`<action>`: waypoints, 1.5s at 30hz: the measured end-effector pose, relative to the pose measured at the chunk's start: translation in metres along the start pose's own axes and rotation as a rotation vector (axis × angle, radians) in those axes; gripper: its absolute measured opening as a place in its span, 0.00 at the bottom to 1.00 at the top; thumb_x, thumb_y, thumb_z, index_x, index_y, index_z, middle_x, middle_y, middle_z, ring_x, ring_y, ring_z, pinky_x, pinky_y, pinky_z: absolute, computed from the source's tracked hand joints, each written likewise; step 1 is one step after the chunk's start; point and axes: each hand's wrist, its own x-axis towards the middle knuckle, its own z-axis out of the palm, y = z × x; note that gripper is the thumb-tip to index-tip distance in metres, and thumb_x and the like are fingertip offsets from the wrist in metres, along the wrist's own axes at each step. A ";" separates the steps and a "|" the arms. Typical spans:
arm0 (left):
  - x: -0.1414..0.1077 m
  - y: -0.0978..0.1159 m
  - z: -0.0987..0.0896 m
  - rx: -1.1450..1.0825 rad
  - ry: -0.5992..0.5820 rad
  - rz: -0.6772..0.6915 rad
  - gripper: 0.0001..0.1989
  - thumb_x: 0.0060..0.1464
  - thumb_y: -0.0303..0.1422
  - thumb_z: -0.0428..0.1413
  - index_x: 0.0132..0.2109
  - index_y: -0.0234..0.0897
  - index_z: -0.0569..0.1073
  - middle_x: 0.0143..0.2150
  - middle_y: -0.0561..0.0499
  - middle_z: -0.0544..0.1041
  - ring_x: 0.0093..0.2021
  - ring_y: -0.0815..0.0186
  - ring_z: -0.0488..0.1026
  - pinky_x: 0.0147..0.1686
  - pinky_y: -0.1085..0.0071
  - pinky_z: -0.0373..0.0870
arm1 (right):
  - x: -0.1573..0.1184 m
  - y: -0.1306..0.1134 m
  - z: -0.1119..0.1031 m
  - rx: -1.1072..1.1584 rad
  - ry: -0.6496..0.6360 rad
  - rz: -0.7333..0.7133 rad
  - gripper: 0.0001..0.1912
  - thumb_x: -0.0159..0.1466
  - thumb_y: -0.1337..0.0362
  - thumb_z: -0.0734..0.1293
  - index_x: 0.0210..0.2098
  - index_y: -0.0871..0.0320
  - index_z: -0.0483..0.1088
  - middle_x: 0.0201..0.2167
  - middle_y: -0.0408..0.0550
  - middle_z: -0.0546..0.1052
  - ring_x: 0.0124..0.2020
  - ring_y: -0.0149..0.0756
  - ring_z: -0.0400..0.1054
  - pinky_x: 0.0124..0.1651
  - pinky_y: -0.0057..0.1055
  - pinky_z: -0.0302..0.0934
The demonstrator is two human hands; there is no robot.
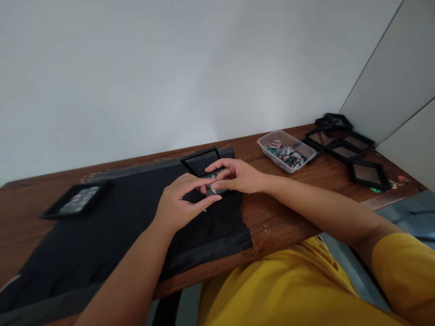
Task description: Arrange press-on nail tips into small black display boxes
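My left hand (183, 199) and my right hand (238, 175) meet over a black mat (129, 226). Their fingertips come together around a small pale item (214, 186) too small to make out. The right thumb and fingers are pinched on it; the left fingers touch there too, with the left thumb held apart below. Just behind the hands, an open black frame (201, 162) stands with its lid tilted up, partly hidden by the fingers. To the left, another black frame (77, 199) holds pale, wrapped-looking pieces.
A clear plastic tub (288, 169) of small green and pink pieces stands on the wooden table (272, 217) at the right. Several black frames (369, 174) lie beyond it. A pale wall (152, 77) rises behind the table.
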 end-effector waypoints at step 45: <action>-0.016 -0.054 -0.024 0.309 -0.220 -0.307 0.23 0.57 0.60 0.65 0.50 0.53 0.91 0.23 0.54 0.74 0.22 0.61 0.70 0.25 0.68 0.62 | 0.000 -0.023 -0.017 -0.491 0.324 -0.164 0.13 0.76 0.52 0.69 0.49 0.56 0.73 0.45 0.45 0.78 0.31 0.29 0.62 0.36 0.29 0.58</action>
